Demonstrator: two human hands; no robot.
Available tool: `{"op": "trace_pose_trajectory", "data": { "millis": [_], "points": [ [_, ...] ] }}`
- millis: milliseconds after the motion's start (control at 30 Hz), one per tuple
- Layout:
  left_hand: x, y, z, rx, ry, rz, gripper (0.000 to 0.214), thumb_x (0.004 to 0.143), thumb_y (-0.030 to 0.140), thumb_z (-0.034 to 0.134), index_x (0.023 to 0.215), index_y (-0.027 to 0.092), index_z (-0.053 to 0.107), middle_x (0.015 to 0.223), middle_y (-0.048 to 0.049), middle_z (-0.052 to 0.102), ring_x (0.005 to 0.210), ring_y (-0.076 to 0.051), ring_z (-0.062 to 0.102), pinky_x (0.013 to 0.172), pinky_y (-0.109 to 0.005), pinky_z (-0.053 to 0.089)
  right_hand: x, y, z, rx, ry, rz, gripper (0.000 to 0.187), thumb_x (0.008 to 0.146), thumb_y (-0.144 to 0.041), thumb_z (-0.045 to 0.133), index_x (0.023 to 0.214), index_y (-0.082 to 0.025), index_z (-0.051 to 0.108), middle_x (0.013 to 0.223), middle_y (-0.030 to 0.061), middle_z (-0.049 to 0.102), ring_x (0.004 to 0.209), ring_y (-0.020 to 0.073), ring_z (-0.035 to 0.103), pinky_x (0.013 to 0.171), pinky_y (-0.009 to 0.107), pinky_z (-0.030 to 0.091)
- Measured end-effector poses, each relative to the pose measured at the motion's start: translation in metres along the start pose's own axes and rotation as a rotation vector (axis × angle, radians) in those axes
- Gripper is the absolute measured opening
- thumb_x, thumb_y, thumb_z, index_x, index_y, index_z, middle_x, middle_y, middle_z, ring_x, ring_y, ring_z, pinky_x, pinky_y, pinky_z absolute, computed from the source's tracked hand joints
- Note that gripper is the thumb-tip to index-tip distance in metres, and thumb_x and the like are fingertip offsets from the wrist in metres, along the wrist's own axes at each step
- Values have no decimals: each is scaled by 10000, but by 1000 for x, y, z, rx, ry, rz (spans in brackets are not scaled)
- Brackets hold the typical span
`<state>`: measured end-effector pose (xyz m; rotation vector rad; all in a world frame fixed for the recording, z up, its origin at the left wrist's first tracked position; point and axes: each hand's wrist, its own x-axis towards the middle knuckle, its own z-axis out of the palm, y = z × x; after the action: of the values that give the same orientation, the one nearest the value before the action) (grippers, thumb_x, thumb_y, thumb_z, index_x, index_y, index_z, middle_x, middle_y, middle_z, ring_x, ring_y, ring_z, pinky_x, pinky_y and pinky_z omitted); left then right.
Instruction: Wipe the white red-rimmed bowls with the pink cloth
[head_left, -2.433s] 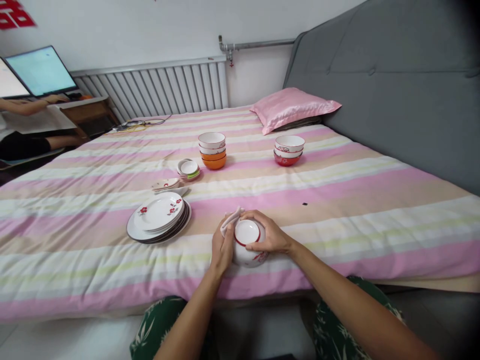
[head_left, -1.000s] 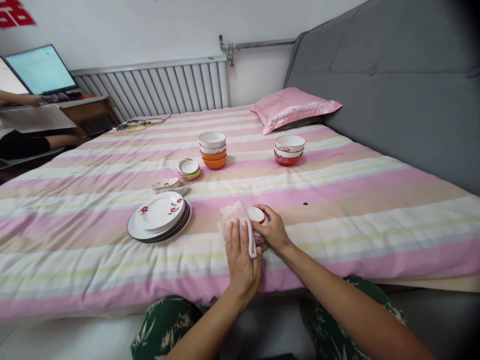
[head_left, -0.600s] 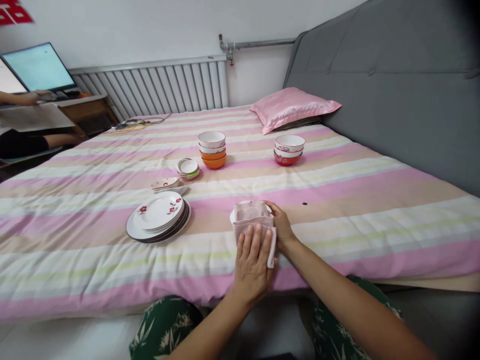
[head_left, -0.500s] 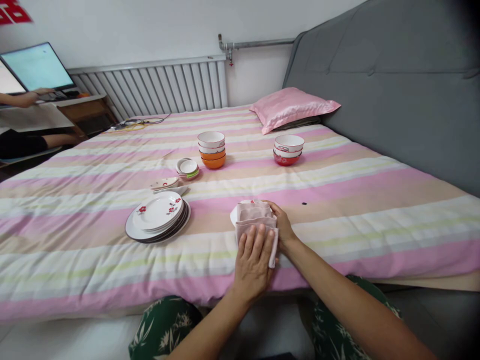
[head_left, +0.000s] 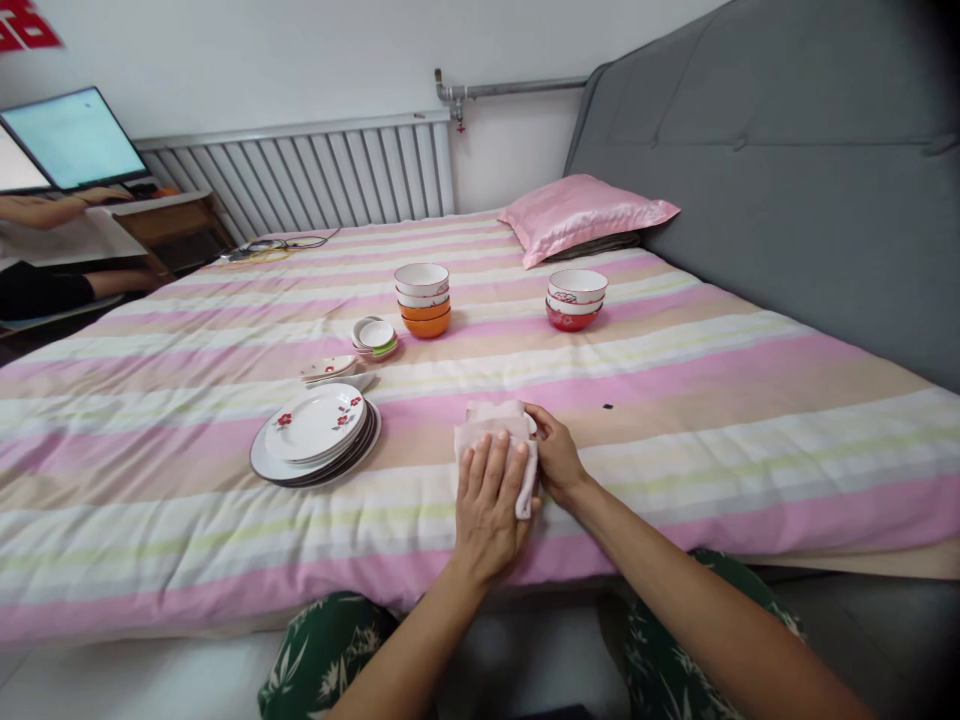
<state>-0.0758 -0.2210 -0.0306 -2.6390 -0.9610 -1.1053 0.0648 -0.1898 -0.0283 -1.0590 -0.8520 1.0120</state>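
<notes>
My left hand (head_left: 487, 500) lies flat, fingers stretched out, pressing a pale pink cloth (head_left: 489, 424) against a bowl at the near edge of the bed. The cloth hides nearly all of the bowl. My right hand (head_left: 553, 458) grips the bowl's right side from behind the cloth. A stack of white plates with red flowers (head_left: 315, 435) lies just left of my hands. Farther back stand an orange-bottomed bowl stack (head_left: 423, 298) and a red-bottomed bowl stack (head_left: 575, 298).
Small saucers (head_left: 375, 336) and a little dish (head_left: 331, 369) lie behind the plates. A pink pillow (head_left: 585, 212) rests against the grey headboard (head_left: 787, 160). Another person's arm (head_left: 52, 208) is at a laptop (head_left: 75, 138) far left. Cables (head_left: 277, 246) lie near the radiator.
The bowl, seen open in my hands 2.4 s ago, became covered by the cloth. My left hand slid over it, first rightward, then back a little left and up.
</notes>
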Motion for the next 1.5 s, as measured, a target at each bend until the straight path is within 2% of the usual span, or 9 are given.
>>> {"op": "trace_pose_trajectory", "data": {
  "millis": [300, 533, 733, 933, 1033, 1167, 1233, 1300, 1500],
  "points": [
    [7, -19, -6, -269, 33, -208, 525, 947, 373, 347, 1441, 206, 287, 1468, -126, 369, 1386, -266, 276, 1116, -499, 248, -6, -3, -2, -167, -151, -108, 510, 610, -380, 772, 1046, -197, 580, 1024, 47, 647, 935, 219, 614, 858, 358, 504],
    [4, -26, -4, -458, 86, -375, 457, 955, 375, 337, 1376, 212, 414, 1386, -108, 484, 1317, -242, 391, 1097, -479, 292, -9, -6, -5, -416, -307, -290, 542, 624, -360, 768, 1100, -196, 567, 1130, 88, 619, 1053, 259, 588, 958, 397, 448],
    [10, -31, -12, -677, 58, -492, 431, 946, 390, 363, 1316, 216, 499, 1351, -86, 531, 1279, -246, 444, 1097, -453, 308, -12, -13, -6, -414, -427, -406, 554, 610, -346, 760, 1104, -216, 547, 1139, 83, 592, 1092, 265, 564, 986, 396, 421],
    [18, -34, -14, -942, 37, -583, 433, 951, 378, 347, 1298, 185, 522, 1344, -90, 542, 1256, -237, 481, 1111, -441, 307, -10, -17, -7, -447, -518, -434, 562, 625, -363, 755, 1121, -217, 536, 1172, 93, 574, 1141, 262, 536, 1015, 403, 399],
    [19, -33, -13, -974, 74, -613, 428, 954, 376, 337, 1269, 183, 553, 1335, -87, 551, 1257, -240, 482, 1109, -444, 310, -19, -12, 1, -575, -408, -513, 537, 656, -370, 718, 1132, -215, 526, 1162, 98, 583, 1125, 269, 537, 992, 434, 417],
    [18, -30, -13, -980, 114, -644, 430, 942, 409, 361, 1227, 185, 592, 1292, -88, 588, 1242, -263, 497, 1096, -453, 328, -46, 0, 20, -792, 27, -607, 585, 718, -352, 649, 1229, -164, 433, 1224, 155, 529, 1161, 290, 489, 991, 496, 401],
    [17, -30, -13, -969, 123, -661, 432, 934, 424, 373, 1209, 187, 608, 1275, -90, 601, 1235, -276, 503, 1093, -464, 331, -58, 4, 27, -846, 143, -601, 640, 739, -385, 637, 1275, -149, 379, 1269, 178, 486, 1204, 304, 449, 990, 516, 395],
    [16, -30, -13, -959, 127, -674, 430, 932, 429, 373, 1197, 194, 617, 1267, -87, 607, 1231, -281, 507, 1091, -468, 334, -66, 6, 32, -880, 186, -576, 654, 758, -417, 628, 1292, -150, 360, 1299, 181, 461, 1229, 308, 423, 997, 524, 386],
    [17, -30, -12, -953, 126, -675, 433, 931, 427, 374, 1213, 192, 604, 1270, -85, 604, 1228, -276, 509, 1085, -461, 343, -66, 5, 31, -863, 160, -559, 558, 782, -420, 622, 1235, -165, 419, 1231, 159, 523, 1156, 288, 483, 971, 499, 410]
  ]
}}
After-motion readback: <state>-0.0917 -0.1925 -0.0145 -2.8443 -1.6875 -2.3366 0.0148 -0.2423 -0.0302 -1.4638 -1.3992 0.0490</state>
